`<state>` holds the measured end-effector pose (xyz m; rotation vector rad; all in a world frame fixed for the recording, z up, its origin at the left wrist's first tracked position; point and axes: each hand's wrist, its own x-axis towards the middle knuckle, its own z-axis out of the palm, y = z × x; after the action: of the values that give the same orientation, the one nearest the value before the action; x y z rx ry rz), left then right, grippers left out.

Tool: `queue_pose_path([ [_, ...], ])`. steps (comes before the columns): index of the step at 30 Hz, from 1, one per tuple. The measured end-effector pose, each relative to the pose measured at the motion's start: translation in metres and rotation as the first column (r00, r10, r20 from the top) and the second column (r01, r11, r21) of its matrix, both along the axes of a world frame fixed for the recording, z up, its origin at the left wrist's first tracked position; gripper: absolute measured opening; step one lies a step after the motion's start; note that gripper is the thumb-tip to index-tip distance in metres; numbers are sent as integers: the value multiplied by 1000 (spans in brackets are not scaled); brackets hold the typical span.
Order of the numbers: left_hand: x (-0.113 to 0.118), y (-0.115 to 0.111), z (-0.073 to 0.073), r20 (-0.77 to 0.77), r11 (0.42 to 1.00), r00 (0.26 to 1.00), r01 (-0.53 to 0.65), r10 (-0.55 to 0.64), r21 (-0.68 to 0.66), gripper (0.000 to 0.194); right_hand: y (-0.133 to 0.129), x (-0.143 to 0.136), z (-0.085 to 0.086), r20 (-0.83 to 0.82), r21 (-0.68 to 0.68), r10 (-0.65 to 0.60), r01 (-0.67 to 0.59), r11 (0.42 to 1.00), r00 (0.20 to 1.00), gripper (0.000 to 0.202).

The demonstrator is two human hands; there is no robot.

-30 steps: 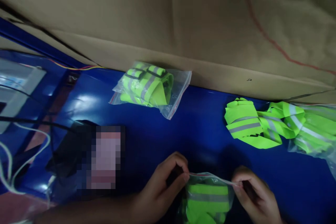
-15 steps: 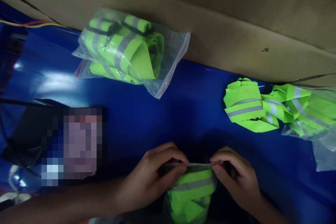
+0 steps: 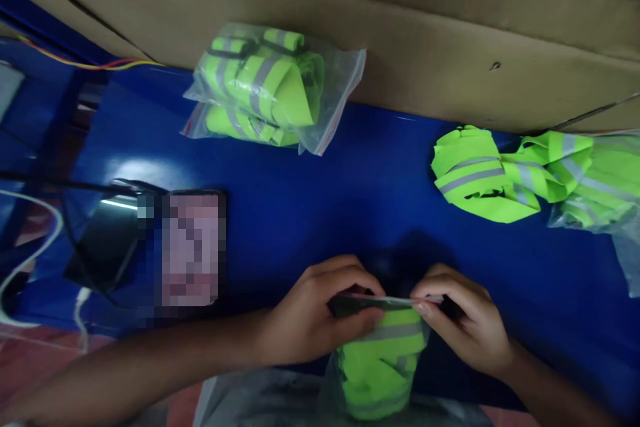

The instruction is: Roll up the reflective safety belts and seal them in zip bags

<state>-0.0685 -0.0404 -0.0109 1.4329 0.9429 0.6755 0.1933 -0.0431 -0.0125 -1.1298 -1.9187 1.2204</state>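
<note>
Between my hands hangs a clear zip bag with a folded yellow-green strap with grey reflective bands inside. The fingers of my left hand are closed on the left part of the bag's top edge. My right hand pinches the same edge near its right end, thumb below and fingers above. Both hands are over the front edge of the blue table.
Filled clear bags lie at the back, against a brown cardboard surface. Loose yellow-green straps lie at the right beside another bag. At the left are a pixelated object, a black device and cables.
The view has shifted, showing more of the floor and the left side. Both hands still hold the bag's edge; my right fingers sit slightly farther in from its end.
</note>
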Motion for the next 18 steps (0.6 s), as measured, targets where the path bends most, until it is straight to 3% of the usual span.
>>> queue_pose_path([
  [5, 8, -5, -4, -38, 994, 999, 5, -1, 105, 13, -11, -2, -5, 20, 92, 33, -35, 995, 999, 12],
  [10, 10, -4, -10, 12, 991, 1000, 0, -1, 136, 17, -20, -4, -12, 41, 105, -88, 83, 991, 995, 3],
  [14, 7, 2, -14, 45, 998, 998, -39, 37, 45, 22, -18, -7, -15, -51, 42, -245, 247, 968, 968, 18],
  [18, 5, 5, -17, 52, 989, 992, -119, 114, 89, 30, -15, -8, -15, -107, 1, -326, 327, 945, 939, 27],
])
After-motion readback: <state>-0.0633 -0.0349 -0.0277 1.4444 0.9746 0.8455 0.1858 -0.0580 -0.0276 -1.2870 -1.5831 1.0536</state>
